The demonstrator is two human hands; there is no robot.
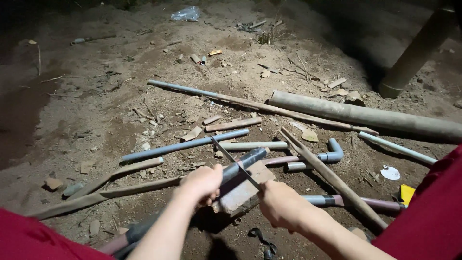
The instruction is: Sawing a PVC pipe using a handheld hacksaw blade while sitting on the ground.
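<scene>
The left hand (202, 184) is wrapping its fingers around a dark grey pipe (240, 165), pinning it on a flat stone block (243, 190) lying on the dirt floor (86, 110). Just past those fingers, the right hand (278, 204) is holding a thin saw blade (234, 162) across the pipe; its fingers are curling closed over the blade's near end, hiding it. The pipe's lower end is running out of view under the left forearm. Beyond the fingertips, a blue-grey pipe (185, 145), a pale tube (254, 145) and an elbow fitting (333, 153) are lying scattered. Shadow is swallowing the far ground.
</scene>
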